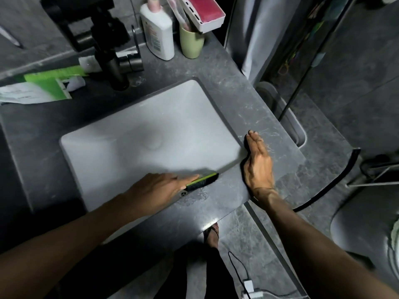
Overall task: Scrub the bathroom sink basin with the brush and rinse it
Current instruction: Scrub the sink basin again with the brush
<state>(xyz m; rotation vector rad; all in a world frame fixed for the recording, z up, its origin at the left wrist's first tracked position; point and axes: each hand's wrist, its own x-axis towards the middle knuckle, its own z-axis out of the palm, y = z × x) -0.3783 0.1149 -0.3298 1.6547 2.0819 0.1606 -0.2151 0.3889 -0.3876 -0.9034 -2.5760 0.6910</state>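
Left hand (157, 190) grips the brush (201, 181) by its handle, index finger laid straight along the top. The brush is green and black; its head sits at the near-right corner of the basin (129, 137), right where the rim meets the grey countertop (218, 214). There is a wet patch on the counter just beside it.

Right hand (258, 162) is flat, fingers straight and together, palm down on the counter just right of the basin, holding nothing.

Basin is white, rectangular.

Far side: dark faucet (110, 61) at far left, then a white bottle (158, 33) and a green cup (191, 43) standing side by side.
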